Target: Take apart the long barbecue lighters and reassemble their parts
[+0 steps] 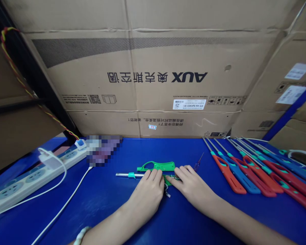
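An opened-up long-nosed lighter lies before me. Its loose green half shell (164,166), with the trigger loop at its left, rests just beyond my fingertips. The metal tube (141,175) with a teal collar points left from the other green half (167,181), which is mostly hidden under my hands. My left hand (150,189) has its fingers curled down over this half. My right hand (192,182) presses thumb and fingertips onto its right end. A thin white wire (166,190) with a small pale end hangs out between the hands.
A small screwdriver (197,165) lies beyond my right hand. Several red, orange and blue long-nosed lighters (247,173) line the right side. At left sit a white power strip (35,173), a charger cable (66,200) and a blurred-out object (108,149). Cardboard (153,54) walls the back.
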Demonstrator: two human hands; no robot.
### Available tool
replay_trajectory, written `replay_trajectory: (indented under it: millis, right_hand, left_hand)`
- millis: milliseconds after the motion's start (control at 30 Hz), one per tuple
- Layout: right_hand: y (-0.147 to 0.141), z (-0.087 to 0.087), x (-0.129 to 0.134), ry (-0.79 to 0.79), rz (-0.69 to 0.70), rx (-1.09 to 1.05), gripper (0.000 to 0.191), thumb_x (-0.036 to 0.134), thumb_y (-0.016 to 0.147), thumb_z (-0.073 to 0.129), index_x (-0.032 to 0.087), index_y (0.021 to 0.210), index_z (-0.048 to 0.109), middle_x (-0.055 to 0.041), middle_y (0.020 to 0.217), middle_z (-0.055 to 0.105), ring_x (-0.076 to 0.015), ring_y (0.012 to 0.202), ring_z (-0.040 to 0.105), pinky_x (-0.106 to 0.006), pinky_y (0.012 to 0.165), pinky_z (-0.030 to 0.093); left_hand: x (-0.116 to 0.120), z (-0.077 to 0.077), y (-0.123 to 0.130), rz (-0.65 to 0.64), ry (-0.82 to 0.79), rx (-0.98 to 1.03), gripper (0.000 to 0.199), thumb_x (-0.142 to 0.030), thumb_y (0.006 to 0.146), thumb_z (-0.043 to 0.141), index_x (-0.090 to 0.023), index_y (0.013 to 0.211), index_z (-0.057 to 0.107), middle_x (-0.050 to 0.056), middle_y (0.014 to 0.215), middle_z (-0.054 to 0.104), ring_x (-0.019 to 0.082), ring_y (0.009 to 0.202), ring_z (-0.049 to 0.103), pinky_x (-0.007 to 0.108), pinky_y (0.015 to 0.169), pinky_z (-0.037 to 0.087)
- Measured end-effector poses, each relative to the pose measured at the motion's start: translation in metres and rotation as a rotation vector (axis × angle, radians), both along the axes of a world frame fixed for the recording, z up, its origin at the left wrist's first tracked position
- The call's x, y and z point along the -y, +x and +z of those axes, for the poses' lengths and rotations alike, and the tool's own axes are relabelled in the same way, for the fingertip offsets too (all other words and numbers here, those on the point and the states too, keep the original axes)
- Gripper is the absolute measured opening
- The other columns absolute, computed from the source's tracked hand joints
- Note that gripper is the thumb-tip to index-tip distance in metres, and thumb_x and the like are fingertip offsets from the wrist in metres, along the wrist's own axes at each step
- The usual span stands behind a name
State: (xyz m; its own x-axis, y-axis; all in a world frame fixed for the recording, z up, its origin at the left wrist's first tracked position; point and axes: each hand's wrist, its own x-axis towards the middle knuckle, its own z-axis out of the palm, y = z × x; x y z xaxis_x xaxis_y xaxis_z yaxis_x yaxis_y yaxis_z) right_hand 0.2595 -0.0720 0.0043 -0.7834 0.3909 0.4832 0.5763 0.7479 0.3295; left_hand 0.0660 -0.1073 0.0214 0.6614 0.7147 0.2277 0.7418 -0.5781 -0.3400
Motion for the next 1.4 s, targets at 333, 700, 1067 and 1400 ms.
replay_trajectory:
  millis: [333,700,1067,1400]
  right_hand:
    - [0.000,-0.002,0.000,0.002,-0.007,0.009,0.024,0.013,0.094,0.045,0.018,0.108,0.064,-0.0081,0.085,0.057,-0.0221,0.080,0.050,-0.035,0.073,0.036]
    - [0.000,0.001,0.002,-0.020,-0.018,0.029,0.026,0.012,0.093,0.045,0.019,0.110,0.064,-0.0086,0.085,0.058,-0.0231,0.079,0.049,-0.035,0.072,0.037]
    - [0.000,0.001,0.002,-0.026,-0.016,0.026,0.027,0.012,0.093,0.044,0.019,0.111,0.063,-0.0090,0.086,0.058,-0.0238,0.079,0.051,-0.036,0.071,0.038]
    - [0.000,0.000,0.002,-0.024,-0.020,0.026,0.026,0.012,0.094,0.043,0.018,0.110,0.063,-0.0090,0.087,0.058,-0.0231,0.080,0.051,-0.037,0.074,0.037]
  left_hand:
    - [-0.002,0.005,-0.005,0.040,-0.134,0.094,0.029,-0.005,0.084,0.042,-0.009,0.106,0.060,0.012,0.097,0.057,0.026,0.090,0.054,0.039,0.082,0.043]
    - [-0.006,0.011,-0.010,0.020,-0.185,0.115,0.024,-0.009,0.092,0.039,-0.012,0.091,0.063,0.009,0.089,0.057,0.023,0.081,0.054,0.039,0.079,0.044]
    - [-0.008,0.011,-0.012,0.019,-0.185,0.132,0.022,-0.007,0.088,0.043,-0.012,0.097,0.063,0.009,0.091,0.058,0.023,0.081,0.055,0.039,0.082,0.042]
    - [-0.008,0.008,-0.012,0.038,-0.211,0.185,0.025,-0.002,0.085,0.040,-0.013,0.097,0.058,0.009,0.095,0.054,0.024,0.086,0.052,0.041,0.085,0.043]
